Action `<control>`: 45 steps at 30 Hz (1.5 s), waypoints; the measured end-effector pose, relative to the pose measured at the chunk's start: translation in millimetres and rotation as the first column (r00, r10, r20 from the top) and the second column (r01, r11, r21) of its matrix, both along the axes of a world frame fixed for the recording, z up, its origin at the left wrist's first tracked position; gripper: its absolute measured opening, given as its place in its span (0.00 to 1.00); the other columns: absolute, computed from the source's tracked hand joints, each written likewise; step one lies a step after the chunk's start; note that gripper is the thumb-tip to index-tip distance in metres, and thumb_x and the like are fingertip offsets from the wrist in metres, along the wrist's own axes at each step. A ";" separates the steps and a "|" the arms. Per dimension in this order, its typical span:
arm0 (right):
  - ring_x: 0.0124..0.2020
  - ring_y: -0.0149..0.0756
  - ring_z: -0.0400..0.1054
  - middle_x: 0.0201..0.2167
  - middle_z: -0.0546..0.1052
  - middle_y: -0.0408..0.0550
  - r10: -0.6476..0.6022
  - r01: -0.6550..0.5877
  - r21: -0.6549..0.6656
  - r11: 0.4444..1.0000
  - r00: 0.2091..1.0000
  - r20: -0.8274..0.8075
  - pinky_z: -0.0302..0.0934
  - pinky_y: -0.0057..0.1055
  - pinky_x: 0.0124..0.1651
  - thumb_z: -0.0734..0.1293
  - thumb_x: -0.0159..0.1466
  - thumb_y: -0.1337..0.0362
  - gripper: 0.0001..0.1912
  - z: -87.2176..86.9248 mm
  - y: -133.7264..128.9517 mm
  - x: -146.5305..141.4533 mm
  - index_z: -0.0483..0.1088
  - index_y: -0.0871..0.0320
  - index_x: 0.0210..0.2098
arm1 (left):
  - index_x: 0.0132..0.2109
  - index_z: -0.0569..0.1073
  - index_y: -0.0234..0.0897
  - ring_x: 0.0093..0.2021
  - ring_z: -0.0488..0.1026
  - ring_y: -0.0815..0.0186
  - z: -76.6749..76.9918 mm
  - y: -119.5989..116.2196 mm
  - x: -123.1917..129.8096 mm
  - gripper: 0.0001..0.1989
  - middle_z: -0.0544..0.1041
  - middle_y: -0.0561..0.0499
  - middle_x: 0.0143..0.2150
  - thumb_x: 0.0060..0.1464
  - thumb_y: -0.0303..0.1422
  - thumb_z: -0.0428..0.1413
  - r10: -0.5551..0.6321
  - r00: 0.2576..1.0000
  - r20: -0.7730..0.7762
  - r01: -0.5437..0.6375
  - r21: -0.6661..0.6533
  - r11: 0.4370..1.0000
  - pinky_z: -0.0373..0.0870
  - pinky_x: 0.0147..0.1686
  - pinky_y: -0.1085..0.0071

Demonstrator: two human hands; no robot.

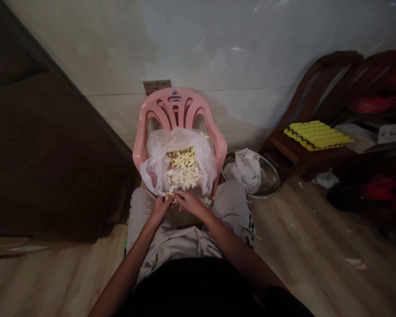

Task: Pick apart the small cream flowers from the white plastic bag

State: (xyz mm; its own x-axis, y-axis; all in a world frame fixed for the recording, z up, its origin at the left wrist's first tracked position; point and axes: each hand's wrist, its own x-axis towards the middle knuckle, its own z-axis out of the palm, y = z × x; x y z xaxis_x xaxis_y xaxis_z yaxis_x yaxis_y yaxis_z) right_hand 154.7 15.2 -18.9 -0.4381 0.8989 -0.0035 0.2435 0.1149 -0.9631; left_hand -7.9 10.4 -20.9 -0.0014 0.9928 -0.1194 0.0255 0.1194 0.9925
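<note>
Your left hand (161, 208) and right hand (189, 202) are brought together, fingertips nearly meeting, between your knees at the near side of the pink chair (221, 149). A pale blossom (170, 193) shows at the left fingertips; you appear to be working on it with both hands, but you cannot tell from this view whether either grip is closed. The loose flowers (185, 171) lie on the chair, inside the spread opening of the plastic bag (156, 147), just beyond your fingers. Step in hand, as judged: fingertip handling of a single blossom. The next move calls for a light pinch, steady wrists and clearance from the bag's near left edge, which could snag.
</note>
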 end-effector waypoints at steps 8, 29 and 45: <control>0.17 0.26 0.66 0.17 0.69 0.36 -0.049 0.022 0.141 0.990 0.981 0.189 0.52 0.20 0.22 0.63 0.66 0.68 0.07 6.9 -3.1 3.6 0.67 0.57 0.29 | 0.33 0.76 0.34 0.24 0.70 0.68 -16.5 3.1 -2.8 0.21 0.77 0.54 0.26 0.36 0.45 0.67 0.019 1.000 -0.010 -0.019 -0.005 1.000 0.67 0.27 0.72; 0.15 0.28 0.65 0.17 0.65 0.35 -0.645 0.648 -0.030 0.761 0.750 -0.149 0.58 0.23 0.21 0.55 0.67 0.53 0.15 4.1 17.1 20.6 0.60 0.54 0.28 | 0.25 0.75 0.36 0.20 0.65 0.68 -14.1 2.4 -3.0 0.18 0.72 0.55 0.18 0.38 0.47 0.65 0.042 0.998 -0.053 -0.045 -0.066 0.997 0.59 0.21 0.73; 0.16 0.29 0.64 0.19 0.66 0.36 -0.515 0.518 0.028 0.855 0.853 -0.085 0.56 0.25 0.21 0.55 0.68 0.54 0.15 7.4 11.8 13.6 0.61 0.54 0.30 | 0.17 0.69 0.38 0.16 0.63 0.69 -2.8 -1.8 -3.2 0.27 0.68 0.54 0.13 0.39 0.57 0.63 0.115 0.992 -0.057 -0.121 -0.122 0.985 0.56 0.20 0.72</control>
